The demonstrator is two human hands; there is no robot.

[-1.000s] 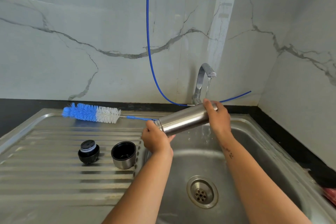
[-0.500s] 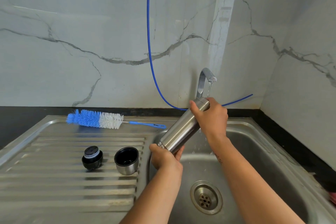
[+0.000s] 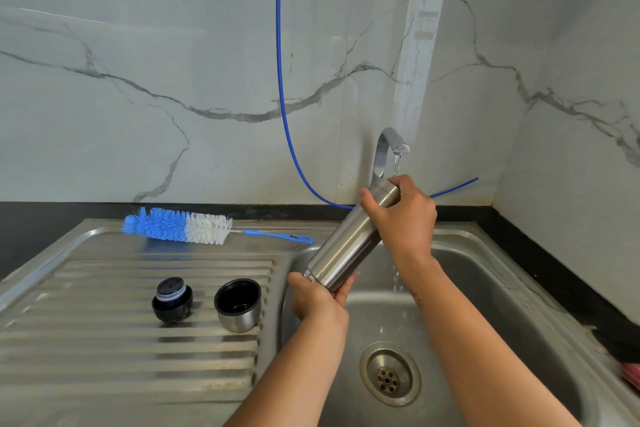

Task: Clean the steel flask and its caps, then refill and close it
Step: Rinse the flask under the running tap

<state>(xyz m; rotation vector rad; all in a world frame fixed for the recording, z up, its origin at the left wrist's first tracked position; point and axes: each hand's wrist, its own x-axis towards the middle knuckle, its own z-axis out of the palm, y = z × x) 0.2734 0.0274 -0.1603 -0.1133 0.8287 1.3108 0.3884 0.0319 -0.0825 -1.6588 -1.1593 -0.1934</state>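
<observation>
— One brush (image 3: 180, 228) lay far left on the drainboard (image 3: 104, 340); nearer sat two caps, the stopper (image 3: 172, 302) and the cup (image 3: 237, 305), apart.

— And the flask (image 3: 349, 239)?

— One, tilted over the basin (image 3: 502, 288), its right end up beside the tap (image 3: 388, 149). The left hand (image 3: 317, 298) cupped and gripped its near, low end; the right hand (image 3: 405, 218) wrapped its far, high end.

— How would it handle?

— Stiff steel, smooth and likely wet, so slippery, I judged. If it held water, heavier too. Both ends were the sensible holds, fingers round the barrel.

— One stream?

— One thin stream fell right of the flask.
</observation>
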